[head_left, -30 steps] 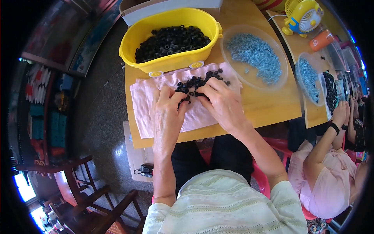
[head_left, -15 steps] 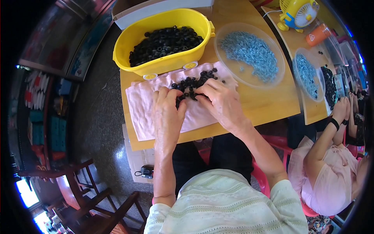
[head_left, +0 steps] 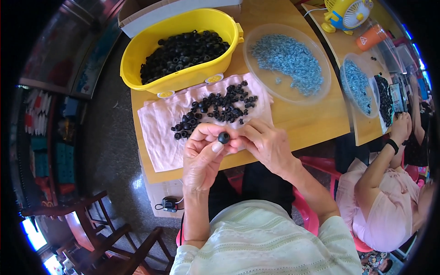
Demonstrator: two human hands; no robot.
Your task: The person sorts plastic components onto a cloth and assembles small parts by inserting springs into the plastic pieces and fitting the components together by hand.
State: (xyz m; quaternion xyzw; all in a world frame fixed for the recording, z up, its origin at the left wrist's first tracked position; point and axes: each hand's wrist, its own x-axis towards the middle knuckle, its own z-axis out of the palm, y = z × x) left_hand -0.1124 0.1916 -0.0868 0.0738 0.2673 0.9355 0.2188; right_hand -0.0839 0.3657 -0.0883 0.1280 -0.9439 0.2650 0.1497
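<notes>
Between thumb and fingers, my left hand (head_left: 200, 158) pinches a small round black part with a hole (head_left: 223, 137), its opening facing up. My right hand (head_left: 270, 149) is close beside it, fingertips pressed together near the part; whatever they hold is hidden. Both hands are above the near edge of a folded pink cloth (head_left: 153, 123). On that cloth several loose black parts (head_left: 225, 106) lie spread out, larger round ones to the left and smaller ones to the right.
Behind the cloth stands a yellow wheeled tub (head_left: 181, 78) full of black parts. A round translucent tray (head_left: 289, 91) of bluish clear pieces is at its right. On the neighbouring table are another such tray (head_left: 344, 73), a yellow fan (head_left: 343, 16) and an orange cup (head_left: 371, 37). A co-worker (head_left: 376, 197) sits at right.
Both hands have left the pile of black parts and come nearer to me. My left hand has turned upward and now holds one round black part. The pile is uncovered.
</notes>
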